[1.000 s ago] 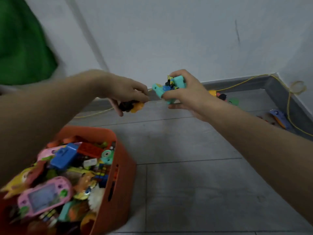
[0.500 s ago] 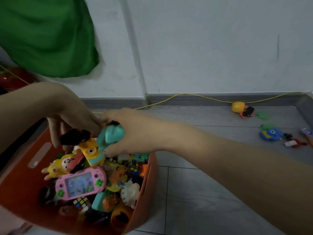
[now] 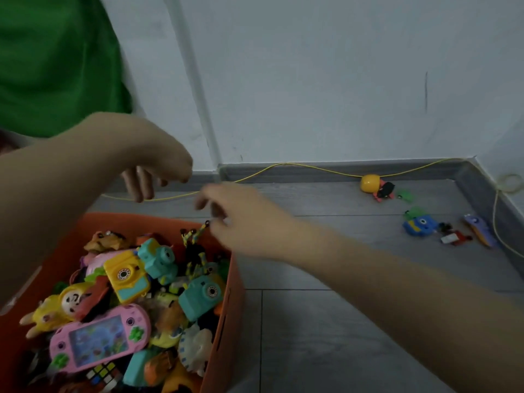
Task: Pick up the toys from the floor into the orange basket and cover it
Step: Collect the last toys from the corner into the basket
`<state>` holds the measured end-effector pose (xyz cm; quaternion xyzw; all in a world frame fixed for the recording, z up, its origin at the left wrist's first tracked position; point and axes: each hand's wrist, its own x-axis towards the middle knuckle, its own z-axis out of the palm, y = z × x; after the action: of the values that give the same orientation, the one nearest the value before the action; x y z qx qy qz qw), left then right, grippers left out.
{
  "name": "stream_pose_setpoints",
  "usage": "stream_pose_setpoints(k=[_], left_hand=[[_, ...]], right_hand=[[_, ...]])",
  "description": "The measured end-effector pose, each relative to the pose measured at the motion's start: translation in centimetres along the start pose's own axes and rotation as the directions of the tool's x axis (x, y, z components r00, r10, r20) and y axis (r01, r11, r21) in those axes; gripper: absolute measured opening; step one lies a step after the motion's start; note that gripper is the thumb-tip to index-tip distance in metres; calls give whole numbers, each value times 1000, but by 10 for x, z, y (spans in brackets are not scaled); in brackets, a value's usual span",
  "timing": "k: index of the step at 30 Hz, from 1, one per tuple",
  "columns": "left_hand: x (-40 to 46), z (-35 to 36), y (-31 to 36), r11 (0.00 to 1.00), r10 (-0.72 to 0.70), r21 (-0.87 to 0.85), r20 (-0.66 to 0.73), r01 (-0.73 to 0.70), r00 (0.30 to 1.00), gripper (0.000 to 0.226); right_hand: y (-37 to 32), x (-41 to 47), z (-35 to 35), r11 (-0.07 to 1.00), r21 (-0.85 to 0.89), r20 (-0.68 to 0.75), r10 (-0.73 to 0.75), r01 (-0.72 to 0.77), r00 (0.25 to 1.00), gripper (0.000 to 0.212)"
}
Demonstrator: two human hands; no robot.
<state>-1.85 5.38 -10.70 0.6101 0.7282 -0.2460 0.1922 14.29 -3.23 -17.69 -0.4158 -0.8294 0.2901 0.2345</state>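
Observation:
The orange basket (image 3: pixel 236 302) stands at the lower left, heaped with several toys. On top lie a yellow toy camera (image 3: pixel 126 276), a teal toy camera (image 3: pixel 158 258), a second teal camera (image 3: pixel 202 295) and a pink handheld game (image 3: pixel 100 340). My left hand (image 3: pixel 154 168) hovers above the basket's far rim, fingers hanging loose and empty. My right hand (image 3: pixel 239 219) is over the basket's far right corner, fingers relaxed, holding nothing. On the floor at the far right lie a yellow egg toy (image 3: pixel 368 183), a blue monster toy (image 3: pixel 418 226), a small red and white toy (image 3: pixel 453 238) and a purple toy (image 3: pixel 479 229).
A yellow cord (image 3: pixel 312 167) runs along the grey skirting and down the right wall. A green cloth (image 3: pixel 56 61) hangs at the upper left. Small green pieces (image 3: pixel 405 195) lie near the egg. Grey floor tiles (image 3: pixel 326 321) stretch between the basket and the toys.
Both hands brought a yellow and a teal toy camera over the basket and let them go; both cameras now lie on the heap. The hands have lifted away, empty.

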Motion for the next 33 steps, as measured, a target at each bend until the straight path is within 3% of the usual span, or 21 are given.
stream_pose_setpoints(k=[2, 5, 7, 9, 12, 16, 21, 26, 33], left_hand=[[-7, -2, 38, 994, 97, 41, 25, -98, 995, 31], [-14, 4, 105, 948, 304, 97, -5, -302, 953, 32], [-19, 16, 150, 894, 431, 164, -66, -416, 900, 33], [-29, 34, 193, 805, 577, 260, -138, -533, 805, 34], [-45, 71, 255, 716, 691, 227, -96, -660, 717, 39], [-44, 116, 314, 717, 687, 144, 22, -682, 727, 52], [-30, 151, 375, 776, 625, 59, 70, -628, 778, 80], [1, 171, 425, 819, 571, 27, 52, -573, 819, 112], [37, 193, 487, 819, 570, 116, -50, -562, 820, 126]], right_hand=[[31, -9, -23, 986, 76, -142, 159, -149, 977, 31], [80, -43, -52, 920, 114, -311, 391, -374, 867, 28], [112, -76, -66, 871, 95, -314, 485, -482, 816, 26], [142, -111, -78, 804, 73, -261, 586, -590, 767, 30], [185, -161, -99, 678, 33, -220, 721, -734, 657, 43], [236, -212, -122, 590, -24, -271, 773, -807, 573, 37], [295, -258, -132, 473, 64, -242, 862, -879, 446, 67], [350, -289, -147, 430, 177, -227, 893, -885, 388, 87], [403, -304, -139, 437, 154, -407, 845, -886, 346, 53]])
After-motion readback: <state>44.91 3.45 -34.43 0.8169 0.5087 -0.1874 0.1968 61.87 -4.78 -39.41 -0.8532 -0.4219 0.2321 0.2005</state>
